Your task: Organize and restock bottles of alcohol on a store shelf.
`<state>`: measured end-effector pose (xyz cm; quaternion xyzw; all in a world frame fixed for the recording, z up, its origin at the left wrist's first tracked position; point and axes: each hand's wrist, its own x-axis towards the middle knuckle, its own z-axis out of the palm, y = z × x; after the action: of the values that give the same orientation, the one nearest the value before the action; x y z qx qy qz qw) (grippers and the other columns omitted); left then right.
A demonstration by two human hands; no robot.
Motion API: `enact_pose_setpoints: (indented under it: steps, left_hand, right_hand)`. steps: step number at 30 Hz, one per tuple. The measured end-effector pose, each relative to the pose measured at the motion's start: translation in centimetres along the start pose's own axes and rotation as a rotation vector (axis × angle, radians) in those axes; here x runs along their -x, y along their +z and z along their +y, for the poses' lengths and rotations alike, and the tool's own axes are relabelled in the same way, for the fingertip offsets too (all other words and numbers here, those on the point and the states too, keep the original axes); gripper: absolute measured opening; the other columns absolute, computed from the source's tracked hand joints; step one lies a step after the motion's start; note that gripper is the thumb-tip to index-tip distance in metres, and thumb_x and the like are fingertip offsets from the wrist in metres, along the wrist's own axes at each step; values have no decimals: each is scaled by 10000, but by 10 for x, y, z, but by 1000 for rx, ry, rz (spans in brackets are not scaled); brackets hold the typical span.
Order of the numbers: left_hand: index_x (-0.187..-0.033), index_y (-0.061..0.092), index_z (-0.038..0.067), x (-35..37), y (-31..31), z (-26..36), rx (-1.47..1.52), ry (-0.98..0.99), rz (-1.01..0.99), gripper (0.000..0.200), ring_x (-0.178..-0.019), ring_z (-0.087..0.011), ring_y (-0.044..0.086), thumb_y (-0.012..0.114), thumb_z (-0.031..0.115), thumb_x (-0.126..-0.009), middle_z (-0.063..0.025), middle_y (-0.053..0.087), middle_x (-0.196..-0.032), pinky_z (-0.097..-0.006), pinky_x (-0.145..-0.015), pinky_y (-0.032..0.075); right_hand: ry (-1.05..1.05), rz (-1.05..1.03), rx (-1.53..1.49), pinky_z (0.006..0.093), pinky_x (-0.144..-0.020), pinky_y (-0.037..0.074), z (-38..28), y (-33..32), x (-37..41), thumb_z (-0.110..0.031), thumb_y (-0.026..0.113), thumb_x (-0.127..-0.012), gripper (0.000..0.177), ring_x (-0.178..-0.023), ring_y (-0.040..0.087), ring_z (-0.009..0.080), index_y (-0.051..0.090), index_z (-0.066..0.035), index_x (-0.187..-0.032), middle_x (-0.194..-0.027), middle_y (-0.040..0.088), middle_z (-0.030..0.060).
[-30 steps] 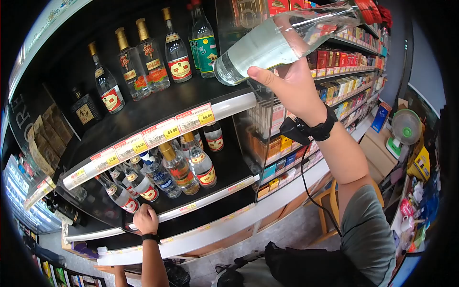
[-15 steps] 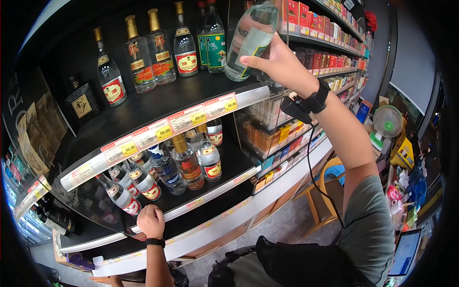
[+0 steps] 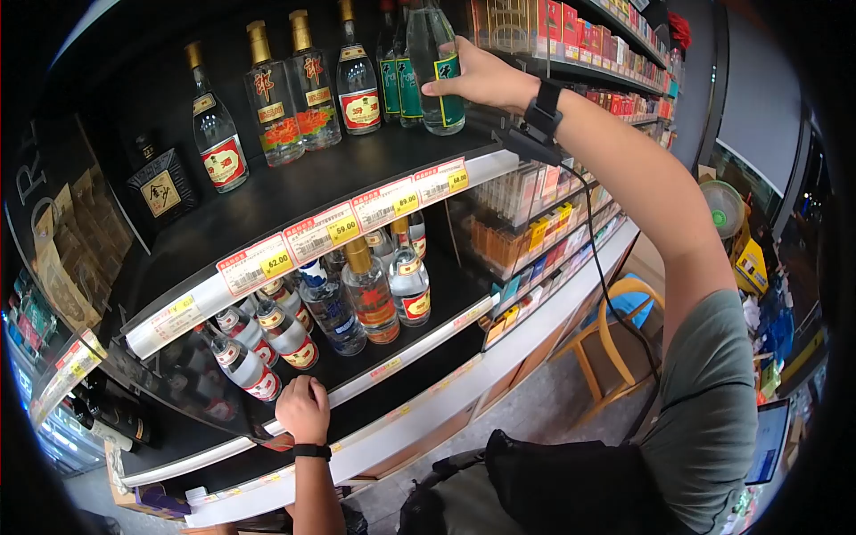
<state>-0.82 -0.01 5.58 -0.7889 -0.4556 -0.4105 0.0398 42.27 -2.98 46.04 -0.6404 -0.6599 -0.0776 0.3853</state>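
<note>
My right hand (image 3: 477, 78) is wrapped round a clear bottle with a green label (image 3: 437, 67), upright at the right end of the upper shelf (image 3: 294, 192). Beside it on the left stand green-labelled bottles (image 3: 399, 80), then a red-labelled bottle (image 3: 359, 94) and two gold-capped bottles (image 3: 283, 129). My left hand (image 3: 303, 410) is curled at the front edge of the lower shelf, near a small red-and-white-labelled bottle (image 3: 250, 370). Whether it grips anything is hidden.
Price tags (image 3: 343, 227) line the upper shelf edge. Several small bottles (image 3: 366, 299) stand on the lower shelf. Racks of boxed packs (image 3: 597, 45) are on the right, with a wooden chair (image 3: 615, 348) below and a fan (image 3: 720, 209) behind. A dark cable hangs from my right wrist.
My right hand has moved left with the green-labelled bottle, which has gone from tilted to upright beside the others. The view has shifted slightly; my left hand stays at the lower shelf edge.
</note>
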Motion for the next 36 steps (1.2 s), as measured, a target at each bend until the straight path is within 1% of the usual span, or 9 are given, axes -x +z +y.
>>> enact_pose_setpoints:
  steps: [3,6,13,20,24,29,30,33,36]
  left_hand:
    - [-837,664,62,0,1,-1,6,15,4,179,-686,-360,637,640,183,-966,-134,635,-746,-484,-627,480]
    - [-840,666,62,1,1,-2,-10,24,14,182,-696,-364,640,644,191,-967,-135,638,-753,-485,-632,482]
    - [-814,658,88,2,3,-5,-22,26,24,155,-686,-335,642,673,191,-929,-99,627,-735,-465,-628,486]
    - [-817,660,94,1,4,-6,-9,60,61,134,-675,-321,638,677,180,-919,-92,624,-732,-458,-617,480]
    - [-816,658,96,2,4,-6,-3,59,46,127,-676,-321,638,682,174,-913,-93,622,-734,-459,-618,480]
    - [-820,666,66,1,0,-2,50,23,27,135,-712,-360,647,658,146,-929,-133,641,-760,-478,-645,490]
    - [-819,669,78,-4,-3,-1,52,47,22,122,-711,-349,649,672,147,-919,-120,639,-757,-479,-641,491]
    - [-805,663,79,7,-2,-8,59,41,58,124,-697,-350,639,685,144,-908,-114,629,-747,-489,-637,490]
    - [-805,662,88,2,6,-7,67,55,21,116,-674,-336,631,684,142,-905,-106,622,-735,-475,-621,486]
  right_hand:
    - [-28,-4,-11,362,-1067,515,30,10,-27,-336,888,-896,895,-1236,656,257,393,83,-1512,-1343,661,213]
    - [-29,-4,43,383,-980,575,32,10,-34,-485,919,-802,1020,-1159,716,350,436,189,-1397,-1239,691,316]
    - [79,8,129,390,-977,575,37,11,-42,-500,921,-791,1051,-1166,713,354,419,199,-1396,-1245,687,325]
    - [143,6,65,354,-700,611,42,5,-40,-511,926,-792,1027,-862,740,265,426,170,-1376,-1090,707,244]
    - [180,2,148,381,-805,621,42,5,-43,-514,933,-785,1058,-959,757,316,406,172,-1394,-1154,711,284]
    - [-28,116,382,424,-1039,561,69,11,-58,-562,925,-770,1093,-1182,714,442,416,163,-1410,-1239,702,355]
    - [-169,116,356,426,-1029,566,80,-1,-55,-587,902,-783,1090,-1170,721,431,418,158,-1414,-1217,708,359]
    - [-88,142,535,457,-1008,574,34,17,-50,-584,893,-795,1104,-1140,723,450,376,163,-1424,-1191,693,398]
    - [-110,183,540,454,-972,584,46,15,-44,-595,869,-820,1149,-1105,729,466,320,130,-1522,-1176,699,388]
